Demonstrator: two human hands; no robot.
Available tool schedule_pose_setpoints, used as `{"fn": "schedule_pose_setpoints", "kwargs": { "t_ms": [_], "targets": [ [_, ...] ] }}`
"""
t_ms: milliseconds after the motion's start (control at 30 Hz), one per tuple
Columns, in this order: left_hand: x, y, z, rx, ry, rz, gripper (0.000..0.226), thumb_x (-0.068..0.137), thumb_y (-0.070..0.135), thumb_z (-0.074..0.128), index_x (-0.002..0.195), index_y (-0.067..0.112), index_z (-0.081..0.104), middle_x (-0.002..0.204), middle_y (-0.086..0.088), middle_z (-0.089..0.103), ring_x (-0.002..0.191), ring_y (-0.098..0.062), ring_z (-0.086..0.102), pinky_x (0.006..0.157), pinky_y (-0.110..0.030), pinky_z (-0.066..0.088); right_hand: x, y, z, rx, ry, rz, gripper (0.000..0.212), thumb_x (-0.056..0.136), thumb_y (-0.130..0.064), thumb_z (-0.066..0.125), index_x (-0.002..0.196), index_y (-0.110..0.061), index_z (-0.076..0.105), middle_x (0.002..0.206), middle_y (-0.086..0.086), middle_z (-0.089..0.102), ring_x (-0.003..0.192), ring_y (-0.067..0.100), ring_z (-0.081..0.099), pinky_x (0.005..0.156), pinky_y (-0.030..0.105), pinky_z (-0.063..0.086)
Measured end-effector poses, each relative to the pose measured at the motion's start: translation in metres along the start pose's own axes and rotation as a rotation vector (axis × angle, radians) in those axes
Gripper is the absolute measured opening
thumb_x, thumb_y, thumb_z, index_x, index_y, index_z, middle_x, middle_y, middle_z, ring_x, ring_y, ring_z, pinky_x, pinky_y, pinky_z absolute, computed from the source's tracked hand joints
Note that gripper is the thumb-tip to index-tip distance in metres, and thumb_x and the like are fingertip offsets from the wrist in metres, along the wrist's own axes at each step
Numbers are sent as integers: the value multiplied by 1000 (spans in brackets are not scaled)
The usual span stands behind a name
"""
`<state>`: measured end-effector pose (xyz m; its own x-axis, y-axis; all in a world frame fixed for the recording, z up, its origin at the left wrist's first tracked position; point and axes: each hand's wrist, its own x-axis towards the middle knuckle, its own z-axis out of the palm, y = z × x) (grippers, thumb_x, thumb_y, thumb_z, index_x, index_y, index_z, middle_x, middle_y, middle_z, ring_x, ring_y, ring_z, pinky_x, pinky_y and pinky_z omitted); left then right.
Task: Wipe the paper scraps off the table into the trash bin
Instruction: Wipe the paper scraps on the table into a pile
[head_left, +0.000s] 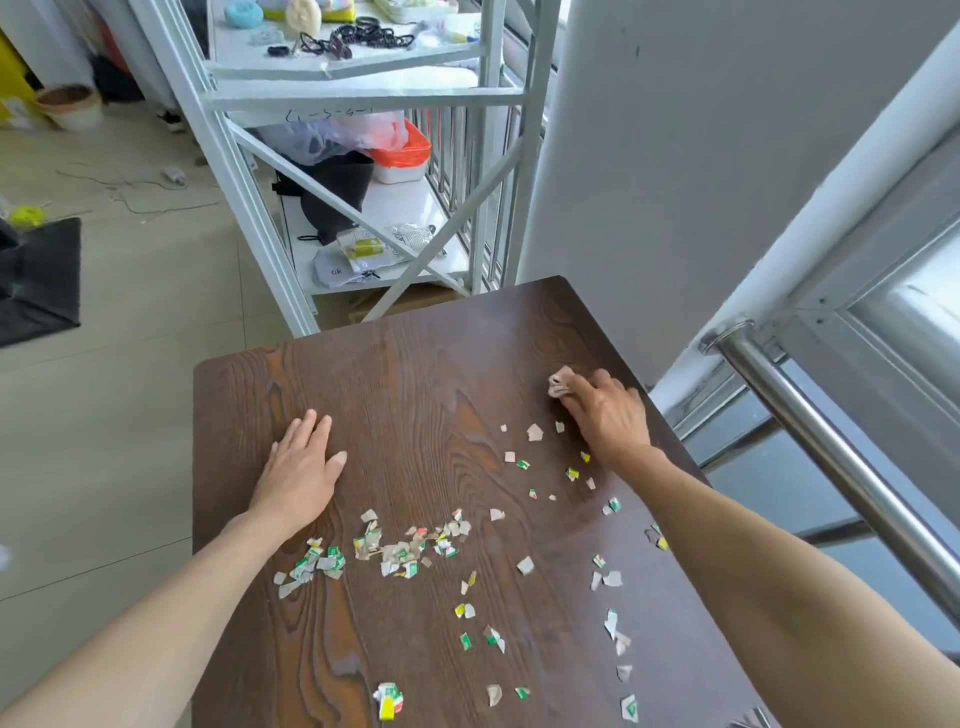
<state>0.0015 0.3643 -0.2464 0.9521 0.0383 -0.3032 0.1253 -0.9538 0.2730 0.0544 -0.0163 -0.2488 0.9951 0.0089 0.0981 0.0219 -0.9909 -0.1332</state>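
Left hand lies open, flat near the tabletop left edge. Paper scraps are scattered across the centre and near edge. Right hand, near the right edge, grips apparently a crumpled cloth.

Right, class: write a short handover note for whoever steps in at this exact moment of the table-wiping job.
Left hand: open, flat on the table, holding nothing.
Right hand: closed on a small cloth at the far right of the table.
Scraps: still on the table. The thickest band lies across the middle, near the left hand; loose bits are scattered to the right and toward the near edge.
Trash bin: not in view.
Done: cloth is in hand; the far half of the table looks bare.
Left: sweep all scraps together and off the edge into the bin.
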Motion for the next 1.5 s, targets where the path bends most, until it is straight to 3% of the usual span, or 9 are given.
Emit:
{"fn": "schedule_pose_setpoints", "kwargs": {
  "t_ms": [233,333,467,667,767,1067,1200,1367,1500],
  "targets": [
    [2,-1,1,25,-17,-4,60,100,39,29,152,15,10,161,-3,-1,149,-21,0,122,-43,10,-14,-11,-3,182,59,138,43,99,-45,17,126,-34,49,108,7,66,103,31,59,87,47,42],
    [2,1,-1,25,-28,-17,60,100,39,29,152,15,10,162,-3,-1,149,-21,0,122,-43,10,-5,1,-5,236,91,179,30,101,-28,32,115,-15,56,92,18,71,86,41,64,75,44,48],
    [1,3,-1,36,-34,-22,62,100,39,29,152,15,8,161,-3,-3,149,-21,-1,122,-42,10,0,3,3,30,28,-39,20,93,-26,55,101,-12,66,90,10,61,81,34,58,66,42,47],
    [1,0,3,50,-19,-5,64,99,40,31,152,15,6,161,-4,-5,149,-21,-2,122,-42,9,-16,7,18,313,-48,-206,39,99,-23,47,137,-17,48,144,11,46,134,32,40,113,41,32],
    [1,0,4,48,-16,-4,64,99,40,31,152,15,6,161,-3,-5,149,-20,-3,122,-42,8,-12,8,17,286,-142,-192,42,101,-31,41,142,-25,39,152,5,36,142,28,28,119,40,22],
    [1,-1,2,54,-43,1,64,99,41,29,152,15,3,161,-3,-8,149,-20,-5,122,-42,7,-19,-12,13,280,-25,-109,70,77,21,38,139,-9,44,144,10,47,136,31,40,109,35,34],
    [0,0,3,62,-45,2,66,99,42,30,152,14,2,161,-4,-9,149,-21,-5,122,-42,6,-42,-32,11,340,61,-148,55,73,5,28,115,-11,59,117,7,65,118,30,57,98,41,47],
    [-1,3,0,63,-63,-8,67,99,42,30,152,13,2,161,-6,-9,149,-22,-6,122,-43,6,-62,-51,8,401,72,-123,53,78,3,38,127,-7,56,134,15,57,125,30,52,100,38,44],
    [-1,2,-2,62,-83,-1,67,99,43,30,152,14,1,161,-5,-10,149,-21,-6,122,-42,7,-58,-45,0,386,117,-231,30,90,-3,54,119,-4,60,123,16,63,115,34,58,91,46,52]
  ]
}}
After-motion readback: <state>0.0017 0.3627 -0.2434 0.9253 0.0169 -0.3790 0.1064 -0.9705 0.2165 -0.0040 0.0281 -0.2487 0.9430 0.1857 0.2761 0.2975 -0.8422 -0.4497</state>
